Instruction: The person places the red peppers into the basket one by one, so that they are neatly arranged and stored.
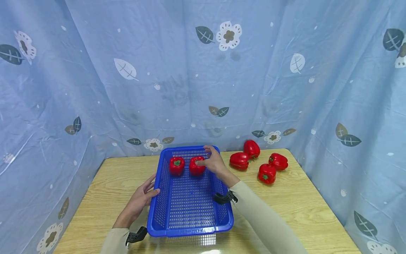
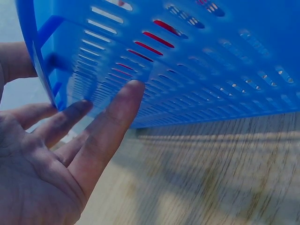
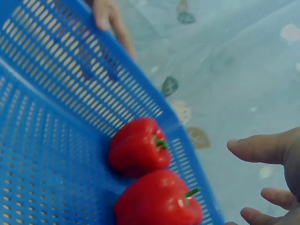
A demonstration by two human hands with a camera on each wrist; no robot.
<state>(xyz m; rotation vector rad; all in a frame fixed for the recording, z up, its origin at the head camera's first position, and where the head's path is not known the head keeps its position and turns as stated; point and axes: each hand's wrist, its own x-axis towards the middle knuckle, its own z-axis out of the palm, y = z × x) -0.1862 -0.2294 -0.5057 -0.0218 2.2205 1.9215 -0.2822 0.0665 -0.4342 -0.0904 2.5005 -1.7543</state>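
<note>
A blue plastic basket [image 1: 191, 231] with slotted walls sits in the middle of the table. Two red bell peppers with green stems are at its far end, a left pepper [image 1: 176, 167] and a right pepper [image 1: 195, 170]. My left hand [image 1: 139, 198] grips the basket's left rim. Its thumb hooks over the edge while the fingers lie along the outer wall, as the left wrist view of the hand [image 2: 51, 168] also shows. Over the right pepper hovers my right hand [image 1: 216, 163], thumb and fingers spread. In the right wrist view that hand [image 3: 276, 147] holds nothing and is apart from both peppers.
Several more red bell peppers lie on the wooden table [image 1: 304, 211] right of the basket: a near pair [image 1: 267, 173] and a far pair [image 1: 239, 160]. A blue patterned curtain [image 1: 177, 88] hangs behind and on both sides of the table.
</note>
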